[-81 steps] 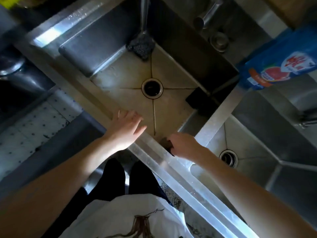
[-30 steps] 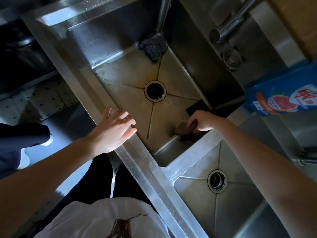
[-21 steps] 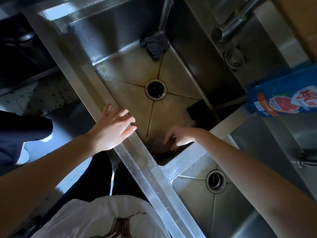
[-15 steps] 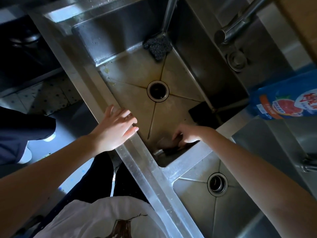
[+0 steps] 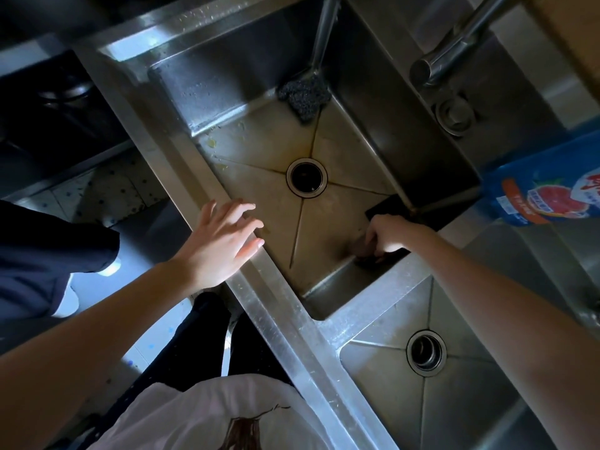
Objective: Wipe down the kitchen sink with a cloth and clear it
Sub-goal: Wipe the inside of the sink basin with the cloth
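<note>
Left hand (image 5: pixel 220 241) lay flat on the front rim of the stainless steel double-basin kitchen sink (image 5: pixel 269 293). Its fingers were apart and straight, holding nothing. Probably a brace for leaning over the basin.

Right hand (image 5: pixel 386 235) reached down into the larger basin, fingers curled and clamped on a small dark brownish cloth (image 5: pixel 358 247). It pressed the cloth onto the basin floor at the seam with the right wall, by the divider. Judged mid-wipe along that seam. The cloth was mostly hidden under the hand.

The round steel drain (image 5: pixel 306 178) sat mid-floor, well apart from the cloth.

Not yet cleared:
- A dark grey scouring pad on a metal handle (image 5: pixel 303 95) leaned in the far corner.
- A flat black pad (image 5: pixel 394 204) lay in the right corner, just beside the right hand.

Yellowish residue (image 5: pixel 212 142) showed near the left wall, so wiping was judged far from done. A blue detergent pouch (image 5: pixel 545 190) sat outside the basin to the right.
</note>
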`<state>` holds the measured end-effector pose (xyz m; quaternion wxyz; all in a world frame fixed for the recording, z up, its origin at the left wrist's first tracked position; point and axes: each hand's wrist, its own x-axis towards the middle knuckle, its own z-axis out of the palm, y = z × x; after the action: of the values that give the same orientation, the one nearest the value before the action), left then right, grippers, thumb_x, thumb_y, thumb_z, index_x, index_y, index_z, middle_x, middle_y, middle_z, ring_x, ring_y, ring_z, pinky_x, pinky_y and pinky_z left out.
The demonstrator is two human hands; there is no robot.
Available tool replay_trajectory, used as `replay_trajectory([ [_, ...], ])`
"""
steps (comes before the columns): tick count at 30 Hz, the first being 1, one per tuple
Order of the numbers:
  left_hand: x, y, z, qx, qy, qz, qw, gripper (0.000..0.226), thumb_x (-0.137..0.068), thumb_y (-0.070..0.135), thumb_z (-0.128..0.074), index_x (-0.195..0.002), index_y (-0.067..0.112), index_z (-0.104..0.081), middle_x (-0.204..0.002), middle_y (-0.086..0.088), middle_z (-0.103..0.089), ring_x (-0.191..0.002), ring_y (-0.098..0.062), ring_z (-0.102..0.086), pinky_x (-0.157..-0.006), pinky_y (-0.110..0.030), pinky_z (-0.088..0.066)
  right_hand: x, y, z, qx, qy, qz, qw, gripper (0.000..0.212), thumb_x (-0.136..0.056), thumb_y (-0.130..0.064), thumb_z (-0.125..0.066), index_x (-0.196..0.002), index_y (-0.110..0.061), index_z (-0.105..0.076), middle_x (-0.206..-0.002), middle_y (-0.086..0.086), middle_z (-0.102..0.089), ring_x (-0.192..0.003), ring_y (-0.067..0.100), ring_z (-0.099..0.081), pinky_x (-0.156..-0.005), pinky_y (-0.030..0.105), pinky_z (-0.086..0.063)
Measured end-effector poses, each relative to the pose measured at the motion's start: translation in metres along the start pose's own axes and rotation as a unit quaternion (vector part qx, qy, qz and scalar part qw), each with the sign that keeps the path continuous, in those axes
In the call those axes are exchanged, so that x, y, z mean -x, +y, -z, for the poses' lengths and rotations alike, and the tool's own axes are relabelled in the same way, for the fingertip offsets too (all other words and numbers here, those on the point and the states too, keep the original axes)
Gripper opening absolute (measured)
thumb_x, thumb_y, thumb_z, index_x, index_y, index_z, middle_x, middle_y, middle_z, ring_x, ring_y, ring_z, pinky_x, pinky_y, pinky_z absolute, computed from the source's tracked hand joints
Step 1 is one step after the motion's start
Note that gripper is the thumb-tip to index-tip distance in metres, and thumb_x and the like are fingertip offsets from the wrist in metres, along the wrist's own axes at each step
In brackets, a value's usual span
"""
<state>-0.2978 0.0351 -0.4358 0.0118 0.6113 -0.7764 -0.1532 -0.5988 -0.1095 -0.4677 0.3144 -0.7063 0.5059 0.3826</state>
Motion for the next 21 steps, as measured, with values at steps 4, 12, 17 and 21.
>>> replay_trajectory([
  [4, 0.001, -0.011, 0.005, -0.007, 0.007, 0.003, 1.000, 0.044, -0.089, 0.042, -0.035, -0.104, 0.012, -0.064, -0.121, -0.014, -0.054, -0.103, -0.036, -0.056, -0.092, -0.049, -0.037, 0.009, -0.035, -0.026, 0.000, -0.039, 0.037, 0.999, 0.027, -0.075, -0.006, -0.068, -0.100, -0.016, -0.072, -0.102, 0.008, -0.070, -0.096, 0.027, -0.064, -0.083, 0.033, -0.055],
  [12, -0.007, -0.025, 0.014, 0.002, -0.013, -0.018, 1.000, 0.046, -0.090, 0.042, -0.032, -0.106, 0.012, -0.063, -0.121, -0.012, -0.055, -0.108, -0.032, -0.055, -0.094, -0.050, -0.034, 0.029, -0.074, -0.046, -0.074, -0.037, 0.039, 0.996, 0.015, -0.075, 0.000, -0.062, -0.085, -0.009, -0.068, -0.079, 0.009, -0.065, -0.078, 0.027, -0.062, -0.056, 0.026, -0.044],
  [17, -0.022, -0.041, 0.020, -0.005, -0.035, -0.044, 0.998, 0.045, -0.088, 0.041, -0.034, -0.106, 0.012, -0.064, -0.120, -0.012, -0.057, -0.108, -0.030, -0.056, -0.095, -0.052, -0.034, 0.039, -0.094, -0.060, -0.151, -0.022, -0.002, 0.988, 0.020, -0.075, 0.001, -0.061, -0.095, 0.000, -0.067, -0.093, 0.017, -0.068, -0.083, 0.028, -0.064, -0.052, 0.025, -0.041],
  [21, -0.038, -0.062, 0.024, 0.005, -0.058, -0.060, 0.997, 0.031, -0.089, 0.036, -0.053, -0.111, 0.015, -0.061, -0.122, -0.009, -0.053, -0.116, -0.029, -0.050, -0.101, -0.051, -0.028, 0.042, -0.113, -0.071, -0.205, -0.033, -0.036, 0.978, 0.022, -0.074, 0.001, -0.061, -0.096, 0.001, -0.065, -0.095, 0.018, -0.068, -0.083, 0.028, -0.063, -0.049, 0.025, -0.038],
])
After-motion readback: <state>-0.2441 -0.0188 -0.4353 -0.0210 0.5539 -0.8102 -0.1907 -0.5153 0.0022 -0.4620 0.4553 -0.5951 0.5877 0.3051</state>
